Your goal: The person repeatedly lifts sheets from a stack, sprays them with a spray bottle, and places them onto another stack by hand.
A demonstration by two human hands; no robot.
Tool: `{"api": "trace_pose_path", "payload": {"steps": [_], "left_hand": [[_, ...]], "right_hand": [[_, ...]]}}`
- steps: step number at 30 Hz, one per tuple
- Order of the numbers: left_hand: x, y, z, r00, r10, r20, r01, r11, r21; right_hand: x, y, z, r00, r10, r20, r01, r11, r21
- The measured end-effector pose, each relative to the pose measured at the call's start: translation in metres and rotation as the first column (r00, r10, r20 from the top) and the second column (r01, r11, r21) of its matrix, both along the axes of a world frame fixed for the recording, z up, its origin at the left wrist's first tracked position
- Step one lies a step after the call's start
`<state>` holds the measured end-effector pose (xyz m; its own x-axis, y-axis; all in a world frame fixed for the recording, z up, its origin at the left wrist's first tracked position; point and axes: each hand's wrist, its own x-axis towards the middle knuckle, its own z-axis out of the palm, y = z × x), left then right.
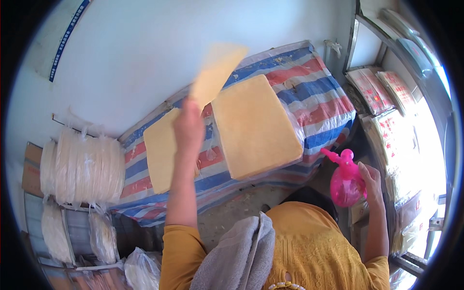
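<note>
My left hand point(190, 119), blurred by motion, grips the lower end of a thin yellowish sheet point(221, 70) raised above the table. Behind my left forearm a stack of similar sheets point(159, 156) rests on the striped plastic cover point(311, 87), partly hidden by that arm. A larger stack of yellowish sheets point(257, 127) lies on clear plastic at the middle of the table. At the right, off the table, my right hand point(371, 181) holds a pink plastic spray bottle point(346, 181) by its rear side, with its long nozzle pointing up and left.
Bagged pale sheets point(87, 166) stand on a rack at the left, with a cardboard box point(32, 168) beside them. Shelves at the right hold packets with red print point(371, 90). A white wall point(145, 54) borders the table's far edge. A grey towel point(235, 253) hangs in front of me.
</note>
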<state>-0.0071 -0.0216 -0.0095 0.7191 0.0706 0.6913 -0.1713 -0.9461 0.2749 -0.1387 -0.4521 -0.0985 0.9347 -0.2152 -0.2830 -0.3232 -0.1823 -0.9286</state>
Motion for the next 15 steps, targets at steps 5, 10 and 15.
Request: {"api": "trace_pose_path", "payload": {"steps": [5, 10, 15], "left_hand": [[-0.038, 0.045, 0.059, 0.996, -0.035, 0.081, 0.064, 0.918, -0.39], [-0.07, 0.057, 0.048, 0.97, -0.102, 0.223, 0.213, 0.8, -0.56], [-0.1, 0.084, 0.033, 0.961, -0.11, 0.253, 0.254, 0.709, -0.658]], "right_hand": [[0.008, 0.032, 0.049, 0.984, 0.128, 0.128, -0.134, 0.99, 0.046], [0.03, 0.07, 0.102, 0.874, -0.012, 0.485, -0.123, 0.962, 0.245], [0.069, 0.095, 0.097, 0.224, 0.153, 0.963, 0.522, 0.815, -0.251]]}}
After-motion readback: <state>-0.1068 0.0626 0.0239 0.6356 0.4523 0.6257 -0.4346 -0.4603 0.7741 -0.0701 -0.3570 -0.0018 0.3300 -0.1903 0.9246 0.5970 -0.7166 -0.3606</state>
